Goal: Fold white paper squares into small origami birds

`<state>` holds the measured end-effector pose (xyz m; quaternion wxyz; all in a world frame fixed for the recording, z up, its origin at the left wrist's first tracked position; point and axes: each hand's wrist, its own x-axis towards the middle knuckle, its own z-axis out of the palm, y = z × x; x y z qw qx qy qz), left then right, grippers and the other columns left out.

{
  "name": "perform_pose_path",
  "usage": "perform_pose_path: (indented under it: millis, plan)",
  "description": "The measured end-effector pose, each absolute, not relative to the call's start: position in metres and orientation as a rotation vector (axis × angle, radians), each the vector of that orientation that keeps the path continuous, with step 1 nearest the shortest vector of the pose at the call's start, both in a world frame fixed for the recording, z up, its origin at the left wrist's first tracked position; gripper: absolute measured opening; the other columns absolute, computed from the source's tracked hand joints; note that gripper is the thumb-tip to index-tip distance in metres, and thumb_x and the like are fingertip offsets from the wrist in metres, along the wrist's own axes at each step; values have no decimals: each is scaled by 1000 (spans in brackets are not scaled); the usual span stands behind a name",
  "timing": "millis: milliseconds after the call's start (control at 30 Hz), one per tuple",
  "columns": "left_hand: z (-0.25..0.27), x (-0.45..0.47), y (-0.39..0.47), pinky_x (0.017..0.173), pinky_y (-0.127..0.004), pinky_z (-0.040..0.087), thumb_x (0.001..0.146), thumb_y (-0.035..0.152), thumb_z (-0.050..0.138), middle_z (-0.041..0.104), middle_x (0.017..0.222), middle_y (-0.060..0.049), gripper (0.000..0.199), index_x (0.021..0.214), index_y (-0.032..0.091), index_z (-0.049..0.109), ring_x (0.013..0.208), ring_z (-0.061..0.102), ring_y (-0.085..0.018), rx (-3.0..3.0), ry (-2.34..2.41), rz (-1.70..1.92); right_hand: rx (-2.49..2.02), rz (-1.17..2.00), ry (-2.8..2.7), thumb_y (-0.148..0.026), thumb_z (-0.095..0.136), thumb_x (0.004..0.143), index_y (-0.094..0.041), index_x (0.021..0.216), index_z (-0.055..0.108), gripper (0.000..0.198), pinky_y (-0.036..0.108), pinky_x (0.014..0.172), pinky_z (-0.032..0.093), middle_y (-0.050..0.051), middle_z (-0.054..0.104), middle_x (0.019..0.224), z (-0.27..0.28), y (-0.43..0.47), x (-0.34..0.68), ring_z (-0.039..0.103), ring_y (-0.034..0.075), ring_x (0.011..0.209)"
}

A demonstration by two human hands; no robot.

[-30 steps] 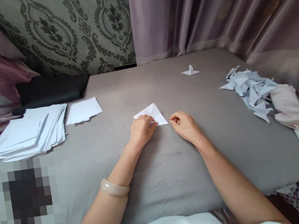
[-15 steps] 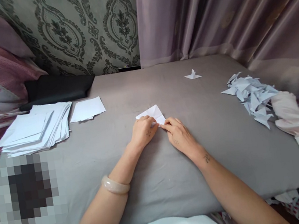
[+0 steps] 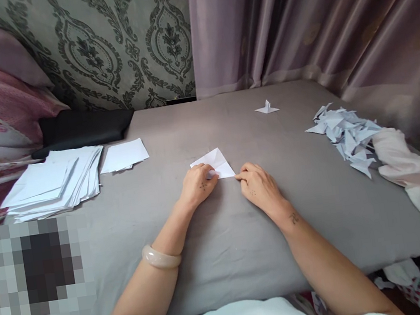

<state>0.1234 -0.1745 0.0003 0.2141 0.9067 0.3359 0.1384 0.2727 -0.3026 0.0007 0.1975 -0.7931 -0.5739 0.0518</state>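
Observation:
A sheet of white paper [image 3: 222,165], folded and creased, lies on the grey cloth at the middle of the table. My left hand [image 3: 197,185] is on its near left side, fingers bent and pressed on the paper, covering part of it. At the sheet's right corner, my right hand [image 3: 259,185] has its fingers curled together, with thumb and index fingertips at the very tip of the paper. The curled fingers hide the exact grip there.
White paper stacks [image 3: 75,184] and a smaller pile of squares [image 3: 126,155] lie left, before a black folded item [image 3: 88,126]. One paper crane [image 3: 267,108] stands at the back. Many folded cranes [image 3: 347,130] are heaped right, beside a pale cloth [image 3: 414,165].
My right hand has slid right along the paper's near edge to its corner. My left hand has shifted slightly left, and more of the sheet shows between the hands.

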Motion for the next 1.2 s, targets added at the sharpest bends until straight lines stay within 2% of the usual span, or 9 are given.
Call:
perform_pose_path:
  millis: [67,133,233,333,400,533,733,1000,1200]
  plan:
    - [4,122,-175,71,-30,46,81,23,55,67,88,-6,17,91,18,68,82,61,-21,2476,896,407,-2167,102,-1556,-8,44,84,-21,92,70,30,29,77,43,6,66,100,0,-302,272,57,19,96]
    - [5,120,-175,74,-30,47,81,19,55,68,88,-5,15,88,19,69,83,61,-19,2443,796,451,-2050,31,-1569,-14,49,85,-20,103,66,26,30,84,42,7,65,108,-1,-299,270,55,20,102]
    - [2,121,-174,84,-31,46,84,22,57,69,95,-5,13,86,20,70,90,60,-18,2398,638,544,-1918,-58,-1670,-22,58,85,-20,115,60,30,33,95,35,8,63,116,-4,-294,269,51,22,110]
    - [-4,122,-173,97,-36,41,85,26,60,67,110,-4,12,85,23,71,105,56,-20,2443,602,592,-1928,-90,-1768,-20,54,88,-21,104,64,19,35,97,29,5,68,101,-7,-292,269,54,20,100]
    - [-7,121,-173,101,-39,38,83,22,61,64,117,-4,13,92,24,71,112,52,-22,2495,630,586,-1959,-141,-1835,-16,48,90,-21,98,65,19,35,97,27,4,68,94,-8,-293,269,54,19,93]
    - [-6,116,-173,96,-38,40,74,9,55,61,115,-6,34,105,22,66,108,52,-22,2532,738,603,-2049,-300,-1920,-8,42,90,-20,99,65,28,35,93,26,7,64,96,-5,-298,265,50,21,93]
    - [4,114,-179,83,-36,40,75,13,50,68,91,-4,24,87,22,68,91,58,-22,2587,785,487,-2181,-305,-2003,-9,42,91,-18,96,67,27,36,86,28,10,62,95,3,-298,254,47,23,91]
    - [14,115,-198,74,-35,42,84,18,48,68,95,-9,24,88,18,72,90,61,-25,2833,730,235,-2204,-207,-2110,-12,43,93,-17,97,67,25,35,83,30,10,61,101,12,-298,257,48,23,95]
    - [14,116,-204,68,-30,43,88,27,54,67,95,-7,20,83,21,72,92,60,-23,2659,890,256,-2101,65,-2154,-23,50,94,-19,91,70,21,33,84,30,7,65,94,21,-291,277,54,20,95]
